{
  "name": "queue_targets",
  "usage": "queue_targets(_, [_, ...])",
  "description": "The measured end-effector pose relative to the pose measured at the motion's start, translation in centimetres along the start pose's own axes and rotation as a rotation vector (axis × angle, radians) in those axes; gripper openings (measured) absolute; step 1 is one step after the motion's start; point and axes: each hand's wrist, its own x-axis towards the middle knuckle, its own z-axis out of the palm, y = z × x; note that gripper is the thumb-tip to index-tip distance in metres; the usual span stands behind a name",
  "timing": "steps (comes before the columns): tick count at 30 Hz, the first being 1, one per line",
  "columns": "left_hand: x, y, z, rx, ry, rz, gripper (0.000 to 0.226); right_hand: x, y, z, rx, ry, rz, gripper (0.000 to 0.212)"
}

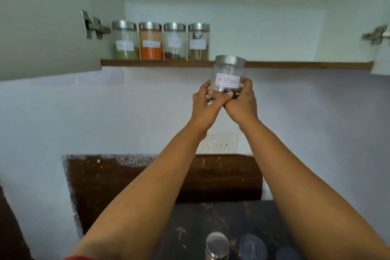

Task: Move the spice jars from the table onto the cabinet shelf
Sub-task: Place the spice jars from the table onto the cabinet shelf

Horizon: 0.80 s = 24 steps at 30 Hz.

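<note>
A clear spice jar point(228, 73) with a steel lid and a label reading "Black Pepper" is raised just below the front edge of the cabinet shelf point(295, 65). My left hand point(205, 101) and my right hand point(242, 102) both grip its base from below, thumbs meeting in front. Several steel-lidded jars stand in a row at the shelf's left end, among them an orange powder jar point(151, 41) and a jar with green contents point(125, 40). Another steel-lidded jar point(217, 246) stands on the dark table point(190, 228) at the bottom.
The open cabinet door point(48, 21) hangs at left with its hinge point(95, 25); a second hinge point(374, 35) sits at right. The shelf's right part is bare. A blue-lidded container point(252, 247) stands on the table. A wall socket point(218, 142) lies behind my arms.
</note>
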Motion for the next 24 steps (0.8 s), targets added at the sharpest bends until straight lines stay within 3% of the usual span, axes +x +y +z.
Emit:
queue_targets(5, [6.1, 5.5, 0.1, 0.158, -0.001, 0.192, 0.062, 6.7, -4.5, -1.7, -0.112, 0.089, -0.199, 0.099])
queue_targets(9, [11.9, 7.3, 0.2, 0.607, 0.037, 0.289, 0.047, 11.3, -5.5, -1.9, -0.297, 0.19, -0.347, 0.099])
queue_targets(15, [16.1, 3.1, -4.8, 1.271, 0.416, 0.422, 0.034, 18.5, -4.2, -1.8, -0.571, -0.051, -0.051, 0.103])
queue_targets(19, [16.8, 1.7, -4.9, 1.31, 0.492, 0.537, 0.029, 21.3, -3.0, -0.3, -0.646, -0.093, 0.076, 0.109])
queue_targets(24, [17.1, 1.5, -5.2, 1.328, 0.495, 0.525, 0.03, 22.8, -2.9, 3.4, -0.569, -0.032, 0.151, 0.098])
